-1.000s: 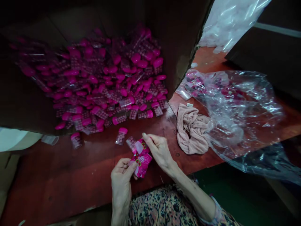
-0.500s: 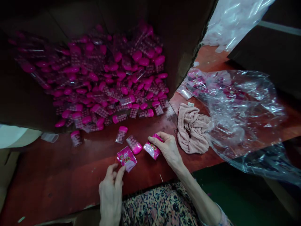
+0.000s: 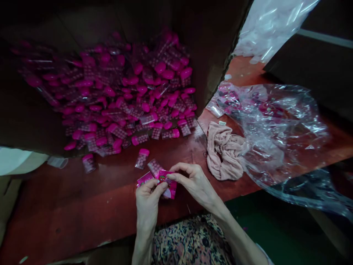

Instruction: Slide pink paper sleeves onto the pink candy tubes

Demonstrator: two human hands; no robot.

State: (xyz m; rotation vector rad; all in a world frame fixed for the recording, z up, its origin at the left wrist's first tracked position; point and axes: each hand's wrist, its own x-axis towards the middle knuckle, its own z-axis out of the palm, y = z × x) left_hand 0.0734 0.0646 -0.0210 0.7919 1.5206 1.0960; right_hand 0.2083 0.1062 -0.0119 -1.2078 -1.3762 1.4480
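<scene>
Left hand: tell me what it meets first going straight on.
The left hand meets the printed pink packet at once, already between its fingers; the right hand lies just beyond, depth unclear.

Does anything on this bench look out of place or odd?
Mostly it looks orderly, but a small pink-capped packet lies by itself on the red table, apart from the big heap of packets. A crumpled pink cloth beside the clear plastic bag also looks casually dropped.
</scene>
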